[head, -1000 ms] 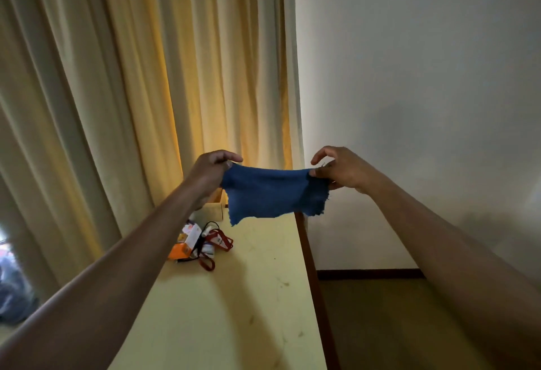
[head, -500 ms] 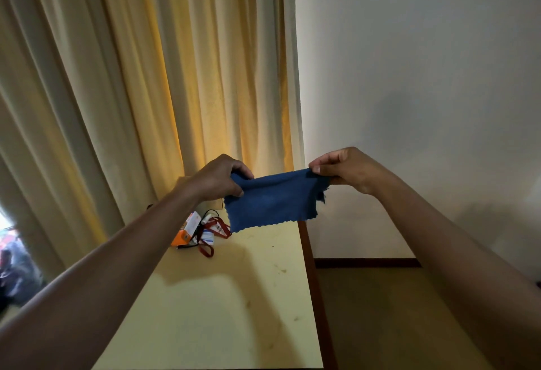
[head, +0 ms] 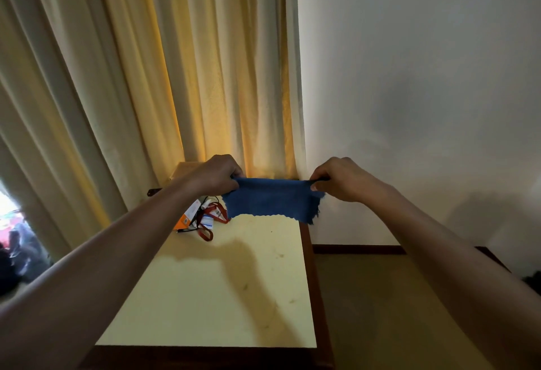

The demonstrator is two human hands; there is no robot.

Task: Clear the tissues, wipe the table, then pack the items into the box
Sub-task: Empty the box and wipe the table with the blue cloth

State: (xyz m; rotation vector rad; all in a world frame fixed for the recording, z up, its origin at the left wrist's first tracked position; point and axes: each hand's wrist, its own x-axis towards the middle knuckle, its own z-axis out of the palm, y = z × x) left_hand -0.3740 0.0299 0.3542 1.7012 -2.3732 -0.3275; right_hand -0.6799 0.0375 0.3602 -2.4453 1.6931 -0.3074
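A blue cloth [head: 270,201] with ragged edges hangs stretched in the air above the far end of the pale yellow table [head: 210,290]. My left hand [head: 215,175] grips its left top corner and my right hand [head: 339,179] pinches its right top corner. On the table's far left lies a heap of items [head: 202,217]: an orange and white packet, red lanyards, a small card and a black cord. A cardboard box [head: 183,169] stands behind my left hand, mostly hidden by it. No tissues show.
Yellow curtains [head: 146,77] hang behind and left of the table. A white wall [head: 409,91] and brown floor [head: 374,305] lie to the right. The tabletop bears small dark stains [head: 246,286] and has a dark wooden edge.
Both hands have lowered the cloth and drawn it flatter between them. The view has tilted down, so more of the near table shows.
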